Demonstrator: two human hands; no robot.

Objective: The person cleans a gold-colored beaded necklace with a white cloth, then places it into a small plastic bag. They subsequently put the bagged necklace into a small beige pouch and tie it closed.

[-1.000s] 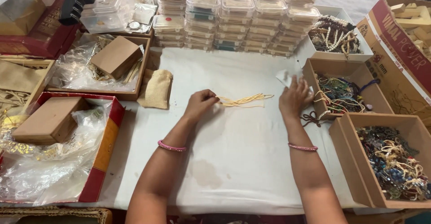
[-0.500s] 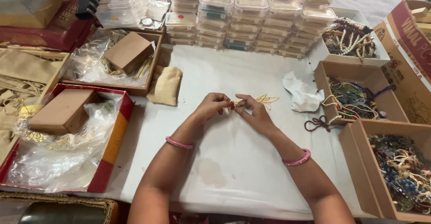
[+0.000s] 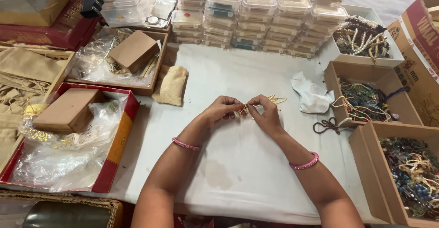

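The white-covered tabletop lies bare in front of and between both forearms, giving open passage toward the near edge. Stacked clear plastic containers wall the far side. On the right, a crumpled white cloth and cardboard boxes of beads crowd in; on the left, a burlap pouch and a red tray hem the space.

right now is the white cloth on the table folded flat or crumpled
Crumpled: the white cloth lies bunched in uneven folds on the white-covered table, beside the open brown cardboard box of beads.
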